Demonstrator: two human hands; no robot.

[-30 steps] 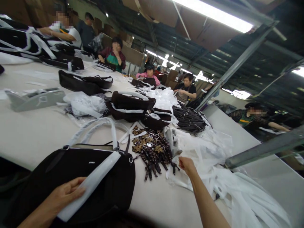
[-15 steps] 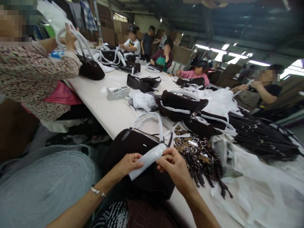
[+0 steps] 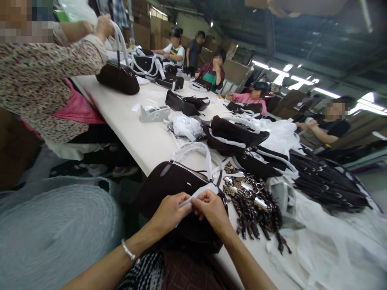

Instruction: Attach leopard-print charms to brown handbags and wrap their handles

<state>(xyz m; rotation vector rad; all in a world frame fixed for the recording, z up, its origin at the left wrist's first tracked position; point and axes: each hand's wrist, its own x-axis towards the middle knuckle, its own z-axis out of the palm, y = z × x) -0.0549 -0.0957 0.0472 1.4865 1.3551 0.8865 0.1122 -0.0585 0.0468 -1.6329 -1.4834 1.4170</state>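
Observation:
A dark brown handbag (image 3: 163,185) stands at the table's near edge, its handle (image 3: 208,159) wrapped in white material. Over its front, a strip of white wrapping (image 3: 201,191) is pinched between both hands. My left hand (image 3: 171,211) grips the strip's left part, thumb and fingers closed on it. Close beside it, my right hand (image 3: 211,207) is closed on the strip too, fingertips nearly meeting the left ones. The strip looks narrow and folded, and my fingers cover part of it.
Patterned tassel charms (image 3: 250,201) lie right of the bag, beside a grey tape dispenser (image 3: 282,197). Further off are brown bags (image 3: 236,133), a second dispenser (image 3: 155,113) and a pile of black straps (image 3: 329,177). A big white roll (image 3: 57,229) is at lower left. Co-workers surround the table (image 3: 121,133).
The white strip went from broad and flat to narrow and folded. My right hand moved left and down along it, nearer my left hand. The co-worker at left lowered a bag's handles slightly.

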